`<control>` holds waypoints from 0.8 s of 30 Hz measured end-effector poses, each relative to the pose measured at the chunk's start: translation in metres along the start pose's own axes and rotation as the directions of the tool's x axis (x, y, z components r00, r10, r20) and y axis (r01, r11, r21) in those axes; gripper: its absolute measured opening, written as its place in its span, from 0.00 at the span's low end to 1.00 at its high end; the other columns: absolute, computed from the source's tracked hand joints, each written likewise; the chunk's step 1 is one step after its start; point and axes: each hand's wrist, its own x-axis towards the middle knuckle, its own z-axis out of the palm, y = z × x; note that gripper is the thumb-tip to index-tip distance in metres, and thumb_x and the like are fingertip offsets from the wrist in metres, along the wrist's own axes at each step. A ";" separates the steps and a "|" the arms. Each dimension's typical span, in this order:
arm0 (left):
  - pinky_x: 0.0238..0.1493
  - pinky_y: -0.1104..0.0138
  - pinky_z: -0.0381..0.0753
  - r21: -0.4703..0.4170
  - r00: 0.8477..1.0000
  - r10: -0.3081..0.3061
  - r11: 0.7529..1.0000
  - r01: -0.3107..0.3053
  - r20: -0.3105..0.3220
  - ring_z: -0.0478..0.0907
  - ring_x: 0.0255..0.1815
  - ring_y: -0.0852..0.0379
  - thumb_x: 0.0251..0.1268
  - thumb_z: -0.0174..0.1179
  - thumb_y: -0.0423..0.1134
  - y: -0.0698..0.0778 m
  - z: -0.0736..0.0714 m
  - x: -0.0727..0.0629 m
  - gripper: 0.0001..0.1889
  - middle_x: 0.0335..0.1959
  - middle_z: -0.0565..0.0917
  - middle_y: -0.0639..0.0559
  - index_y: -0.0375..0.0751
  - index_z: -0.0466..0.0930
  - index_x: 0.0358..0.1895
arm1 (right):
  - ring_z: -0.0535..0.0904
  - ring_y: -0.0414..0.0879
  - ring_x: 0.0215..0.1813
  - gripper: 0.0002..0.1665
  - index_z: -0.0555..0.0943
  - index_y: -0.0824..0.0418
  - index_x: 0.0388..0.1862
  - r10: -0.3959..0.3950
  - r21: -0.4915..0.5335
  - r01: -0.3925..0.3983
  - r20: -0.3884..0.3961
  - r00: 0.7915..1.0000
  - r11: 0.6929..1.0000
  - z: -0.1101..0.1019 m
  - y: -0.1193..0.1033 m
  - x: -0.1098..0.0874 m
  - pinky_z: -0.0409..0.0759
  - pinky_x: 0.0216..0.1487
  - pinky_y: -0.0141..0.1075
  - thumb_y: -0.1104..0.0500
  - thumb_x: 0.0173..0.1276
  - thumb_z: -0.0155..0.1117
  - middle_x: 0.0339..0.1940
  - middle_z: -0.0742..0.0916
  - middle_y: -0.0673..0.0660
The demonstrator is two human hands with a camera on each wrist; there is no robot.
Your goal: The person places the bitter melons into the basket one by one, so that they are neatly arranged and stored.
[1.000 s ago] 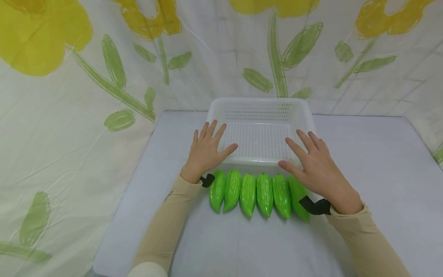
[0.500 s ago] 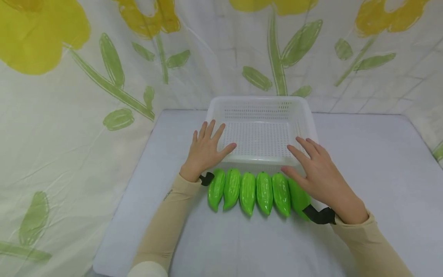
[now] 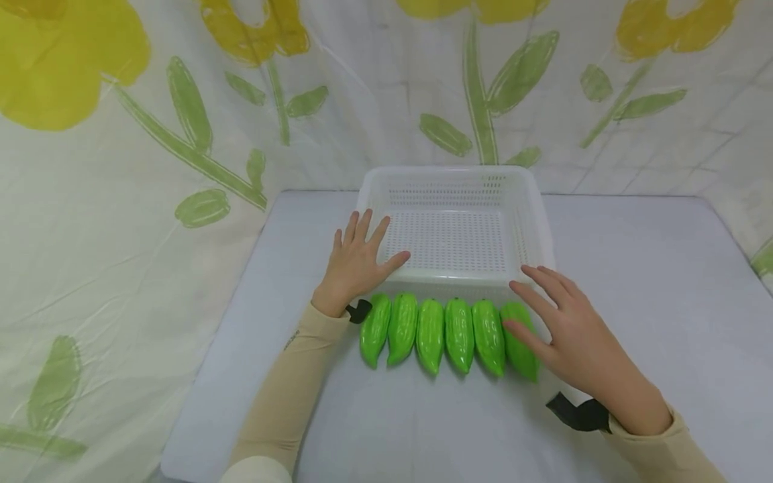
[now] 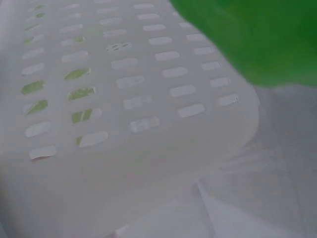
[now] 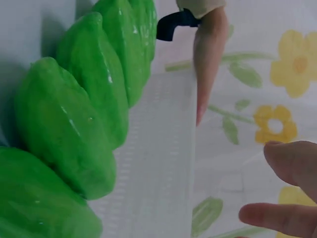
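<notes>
Several glossy green tapered vegetables (image 3: 459, 335), ribbed like bitter melons, lie side by side in a row in front of a white perforated basket (image 3: 447, 276). My left hand (image 3: 356, 265) is spread at the basket's left side, fingers straight; whether it touches the rim I cannot tell. My right hand (image 3: 574, 332) hovers near the row's right end with fingers apart, its thumb in front of the rightmost vegetable (image 3: 518, 342). In the right wrist view, my right thumb and finger (image 5: 282, 220) hold nothing. The left wrist view shows the basket's slotted wall (image 4: 129, 153) and a blurred green vegetable (image 4: 262, 39).
The basket holds nothing visible and stands at the back of a white-covered table (image 3: 652, 268). Behind it hangs a cloth (image 3: 374, 100) printed with yellow flowers and green leaves. Black straps (image 3: 580, 412) sit at both wrists.
My right hand has drawn back from the basket's right side, toward me and slightly right, uncovering more of the rightmost vegetable. The left hand, the basket and the row stay essentially where they were.
</notes>
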 end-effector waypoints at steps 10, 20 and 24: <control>0.82 0.35 0.41 -0.013 1.000 -0.007 1.000 0.007 0.024 0.31 0.88 0.40 0.71 0.44 0.77 0.001 -0.002 0.000 0.49 0.88 0.42 0.43 0.53 0.49 0.86 | 0.79 0.62 0.62 0.41 0.84 0.65 0.62 0.045 -0.054 -0.046 -0.022 0.999 0.997 0.007 0.001 -0.024 0.85 0.44 0.56 0.32 0.81 0.47 0.61 0.85 0.65; 0.83 0.36 0.40 -0.016 0.999 -0.004 1.000 0.004 0.047 0.30 0.88 0.40 0.70 0.45 0.78 0.001 -0.005 -0.001 0.50 0.88 0.41 0.43 0.53 0.49 0.86 | 0.79 0.65 0.62 0.32 0.82 0.64 0.64 0.176 -0.076 -0.169 0.100 0.979 0.983 0.020 0.007 -0.033 0.86 0.40 0.60 0.54 0.62 0.77 0.63 0.83 0.66; 0.83 0.37 0.39 -0.014 0.999 -0.001 1.000 0.002 0.045 0.30 0.88 0.41 0.70 0.44 0.78 0.000 -0.003 -0.001 0.50 0.88 0.42 0.43 0.53 0.49 0.86 | 0.78 0.67 0.62 0.33 0.82 0.63 0.64 0.199 -0.075 -0.191 0.112 0.974 0.979 0.025 0.010 -0.034 0.85 0.38 0.63 0.55 0.61 0.78 0.64 0.82 0.68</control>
